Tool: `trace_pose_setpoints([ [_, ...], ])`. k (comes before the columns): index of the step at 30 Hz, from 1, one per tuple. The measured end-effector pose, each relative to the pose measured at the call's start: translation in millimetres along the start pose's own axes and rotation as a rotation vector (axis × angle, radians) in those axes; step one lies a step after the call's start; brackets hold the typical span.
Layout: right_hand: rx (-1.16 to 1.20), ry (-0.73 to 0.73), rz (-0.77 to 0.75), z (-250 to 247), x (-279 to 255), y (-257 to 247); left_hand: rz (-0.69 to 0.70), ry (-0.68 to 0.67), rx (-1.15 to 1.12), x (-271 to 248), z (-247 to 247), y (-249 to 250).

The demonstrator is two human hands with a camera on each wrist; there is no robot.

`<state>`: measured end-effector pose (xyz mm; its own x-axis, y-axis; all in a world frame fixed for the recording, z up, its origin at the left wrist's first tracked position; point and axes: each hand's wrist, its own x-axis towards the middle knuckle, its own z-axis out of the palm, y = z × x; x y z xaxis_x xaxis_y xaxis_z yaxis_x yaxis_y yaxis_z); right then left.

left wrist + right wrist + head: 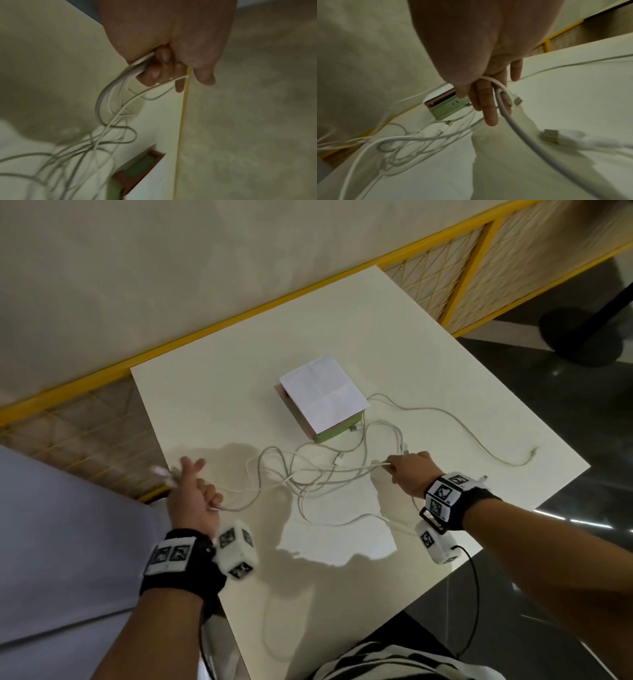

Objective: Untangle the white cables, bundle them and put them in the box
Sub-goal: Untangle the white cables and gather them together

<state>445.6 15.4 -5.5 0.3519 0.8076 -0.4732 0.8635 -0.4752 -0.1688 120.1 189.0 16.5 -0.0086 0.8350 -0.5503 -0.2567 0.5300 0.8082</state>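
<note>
1. I judge the task early: the white cables [318, 474] lie tangled mid-tabletop [212, 392], my left hand [193, 491] and right hand [407, 470] each gripping strands; none bundled or in the box [322, 398].
2. Only my right wrist view shows a plug [518, 100] beside the fingers [489, 116].

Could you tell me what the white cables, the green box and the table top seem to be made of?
White cables: smooth plastic or rubber sheathing, limp loops, with metal plug tips.
Green box: probably cardboard or plastic, matte; white creased paper sheet lies on top.
Table top: likely laminate, smooth cream surface with thin, sharp edges.
</note>
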Motion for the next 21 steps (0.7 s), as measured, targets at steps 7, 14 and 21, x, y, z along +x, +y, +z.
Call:
trace_pose_setpoints([
  [7,-0.027,0.150,-0.046,-11.9,3.5,-71.0,0.210,0.014,0.734,-52.2,59.1,-36.3],
  [14,0.149,0.210,-0.390,-10.8,-2.3,-115.4,0.161,-0.200,0.731,-61.7,83.3,-44.7],
  [21,0.278,0.112,-0.609,-5.6,-8.4,-108.1,0.103,-0.214,0.437,-57.4,86.4,-36.9],
])
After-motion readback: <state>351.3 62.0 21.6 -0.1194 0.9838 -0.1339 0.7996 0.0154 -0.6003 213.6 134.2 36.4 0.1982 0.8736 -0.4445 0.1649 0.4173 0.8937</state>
